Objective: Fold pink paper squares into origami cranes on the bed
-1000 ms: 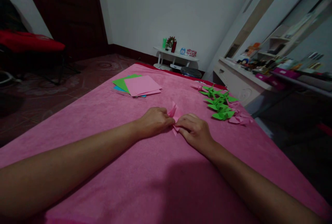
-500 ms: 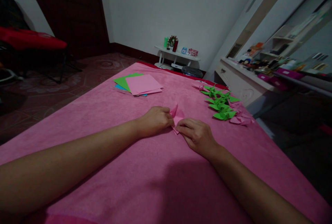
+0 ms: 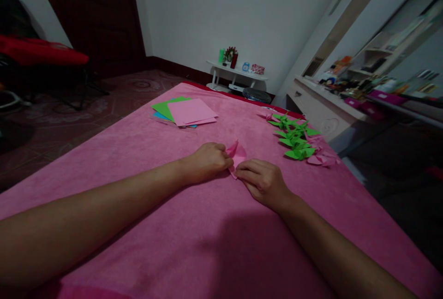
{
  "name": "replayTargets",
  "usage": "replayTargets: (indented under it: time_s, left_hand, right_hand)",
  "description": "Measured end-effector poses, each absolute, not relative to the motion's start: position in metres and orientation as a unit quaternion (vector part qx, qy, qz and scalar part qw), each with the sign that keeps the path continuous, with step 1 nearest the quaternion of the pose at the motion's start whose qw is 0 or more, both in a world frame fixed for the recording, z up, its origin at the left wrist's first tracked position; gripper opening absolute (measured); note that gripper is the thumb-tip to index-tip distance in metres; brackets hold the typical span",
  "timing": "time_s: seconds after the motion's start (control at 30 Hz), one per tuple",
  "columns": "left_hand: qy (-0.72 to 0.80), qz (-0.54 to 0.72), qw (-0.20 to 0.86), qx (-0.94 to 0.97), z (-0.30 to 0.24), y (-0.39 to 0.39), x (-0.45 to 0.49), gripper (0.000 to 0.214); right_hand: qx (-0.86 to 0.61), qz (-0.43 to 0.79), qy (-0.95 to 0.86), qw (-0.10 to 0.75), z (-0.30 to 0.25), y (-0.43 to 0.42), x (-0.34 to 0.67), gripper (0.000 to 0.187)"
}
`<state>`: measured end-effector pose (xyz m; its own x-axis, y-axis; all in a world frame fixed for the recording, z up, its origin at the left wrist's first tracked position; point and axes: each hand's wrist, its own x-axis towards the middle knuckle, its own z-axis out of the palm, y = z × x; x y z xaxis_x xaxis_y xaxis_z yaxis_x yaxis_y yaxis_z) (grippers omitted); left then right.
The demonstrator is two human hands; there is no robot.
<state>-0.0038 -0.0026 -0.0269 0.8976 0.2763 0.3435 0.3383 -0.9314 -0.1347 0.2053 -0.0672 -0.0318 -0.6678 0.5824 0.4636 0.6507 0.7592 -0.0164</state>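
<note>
A partly folded sheet of pink origami paper (image 3: 238, 152) lies between my hands on the pink cloth (image 3: 166, 230), one pointed flap standing up. My left hand (image 3: 210, 162) is closed on the paper's left side, its fingertips partly hidden. From the right, my right hand (image 3: 262, 180) pinches the lower edge between thumb and fingers. Beyond my right hand sit several green folded paper cranes (image 3: 293, 138) in a cluster, with pink folded paper cranes (image 3: 321, 157) beside them. Farther off to the left is a stack of square paper (image 3: 192, 110), pink on top with green and blue beneath.
A low white shelf (image 3: 238, 72) with small items stands by the far wall. At right, a white dresser (image 3: 321, 105) carries many small objects. A chair with a red cover (image 3: 41, 52) is at left, near a dark door (image 3: 100, 17).
Both hands stay almost in place on the pink paper. The paper's lower edge by my right fingertips has shifted slightly, and less of it shows below them.
</note>
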Motion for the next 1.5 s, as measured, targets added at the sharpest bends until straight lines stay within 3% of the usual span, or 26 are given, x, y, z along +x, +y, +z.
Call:
replayTargets:
  time_s: [1.03, 1.5]
  left_hand:
    - [-0.146, -0.182, 0.105, -0.967, -0.028, -0.004, -0.004, 0.018]
    - [-0.148, -0.170, 0.115, -0.967, -0.026, -0.006, -0.004, 0.015]
  right_hand:
    - [-0.341, -0.075, -0.916, 0.196, -0.026, -0.071, 0.201, 0.024]
    - [-0.360, -0.111, -0.918, 0.123, -0.010, -0.078, 0.193, 0.024]
